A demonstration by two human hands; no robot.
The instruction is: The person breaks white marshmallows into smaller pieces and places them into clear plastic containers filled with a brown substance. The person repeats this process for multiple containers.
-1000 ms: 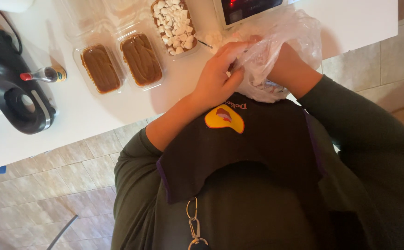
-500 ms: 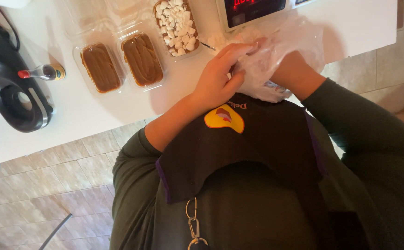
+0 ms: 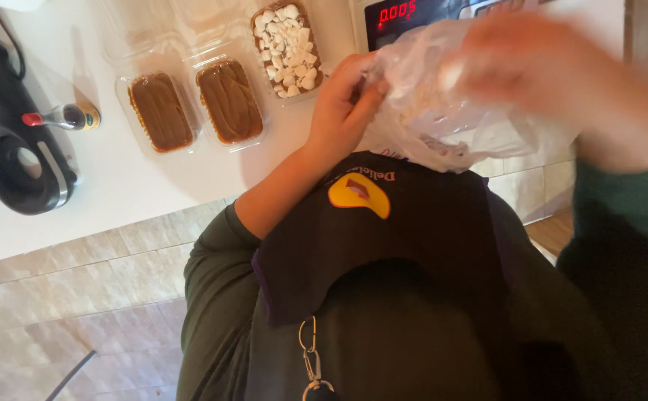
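A crumpled clear plastic bag [image 3: 450, 111] with pale contents hangs at the white counter's front edge, held between both hands. My left hand [image 3: 346, 100] pinches the bag's left side with fingers closed on the film. My right hand [image 3: 562, 74], blurred and close to the camera, grips the bag from the right and top. Behind the bag stands a digital scale [image 3: 406, 18] with a red lit display.
On the white counter [image 3: 116, 186] stand two clear trays of brown spread [image 3: 160, 111] [image 3: 229, 100] and a tray of small white pieces [image 3: 288, 46]. A small dark bottle with a red cap [image 3: 64, 117] and a black appliance [image 3: 15, 148] are at the left. Tiled floor below.
My right hand has risen toward the camera and now looks large and blurred. The bag was lifted and stretched with it. My left hand stays on the bag's left side.
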